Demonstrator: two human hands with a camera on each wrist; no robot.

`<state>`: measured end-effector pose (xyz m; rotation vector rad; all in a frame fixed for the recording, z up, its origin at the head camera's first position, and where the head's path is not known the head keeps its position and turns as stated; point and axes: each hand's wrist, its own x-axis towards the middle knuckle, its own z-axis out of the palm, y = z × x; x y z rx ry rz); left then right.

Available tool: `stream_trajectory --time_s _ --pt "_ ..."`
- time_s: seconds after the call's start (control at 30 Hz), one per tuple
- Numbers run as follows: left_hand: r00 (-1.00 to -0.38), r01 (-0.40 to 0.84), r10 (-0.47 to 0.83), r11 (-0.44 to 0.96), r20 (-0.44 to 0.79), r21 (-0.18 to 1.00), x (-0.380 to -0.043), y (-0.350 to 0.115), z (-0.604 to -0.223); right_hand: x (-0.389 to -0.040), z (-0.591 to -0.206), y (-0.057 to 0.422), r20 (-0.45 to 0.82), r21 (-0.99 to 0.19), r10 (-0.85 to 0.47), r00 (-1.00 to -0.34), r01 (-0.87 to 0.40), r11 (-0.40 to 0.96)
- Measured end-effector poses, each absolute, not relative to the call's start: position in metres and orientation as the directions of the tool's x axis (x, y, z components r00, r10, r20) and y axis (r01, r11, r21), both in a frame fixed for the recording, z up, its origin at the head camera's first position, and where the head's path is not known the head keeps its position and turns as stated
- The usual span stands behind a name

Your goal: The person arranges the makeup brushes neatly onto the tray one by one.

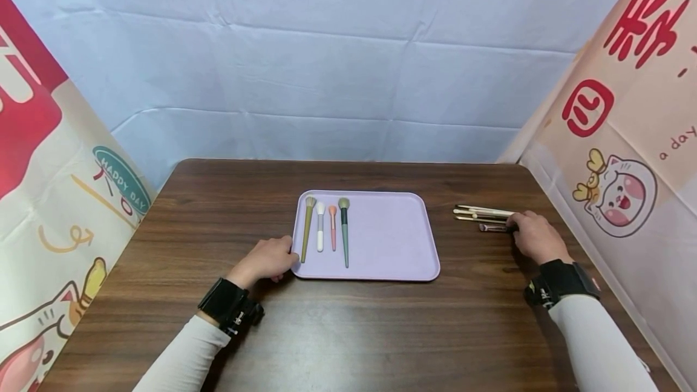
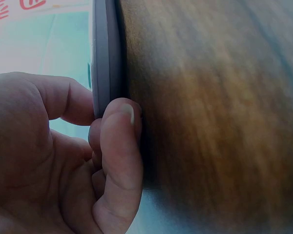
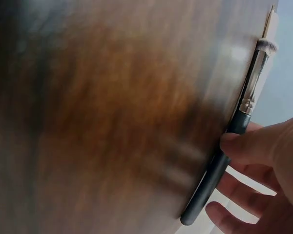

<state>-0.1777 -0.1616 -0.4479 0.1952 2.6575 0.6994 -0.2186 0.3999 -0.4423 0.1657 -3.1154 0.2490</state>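
Observation:
My left hand (image 1: 268,257) grips the left edge of a lilac tray (image 1: 392,235) near its front corner; in the left wrist view its fingers (image 2: 119,156) curl at the tray's rim (image 2: 105,53). Four makeup brushes stand side by side on the tray's left half: an olive one (image 1: 307,228), a white and grey one (image 1: 320,228), a pink one (image 1: 333,228) and a green one (image 1: 345,235). Off to the right, my right hand (image 1: 539,238) pinches a black-handled makeup brush (image 3: 210,180) by its handle, close over the table, its silver ferrule pointing left.
Several thin makeup brushes (image 1: 481,213) with pale and dark handles lie just beyond the right hand. The wooden table (image 1: 359,331) ends at a pale blue cloth (image 1: 327,77) behind, with printed cloths (image 1: 615,156) on both sides.

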Motion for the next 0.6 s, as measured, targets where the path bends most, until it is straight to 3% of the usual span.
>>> stream_trajectory --time_s 0.6 --pt "-0.916 0.039 0.231 0.864 -0.327 0.503 -0.179 -0.162 -0.449 -0.209 -0.433 0.397 0.079 -0.130 -0.160 -0.984 -0.169 0.977"
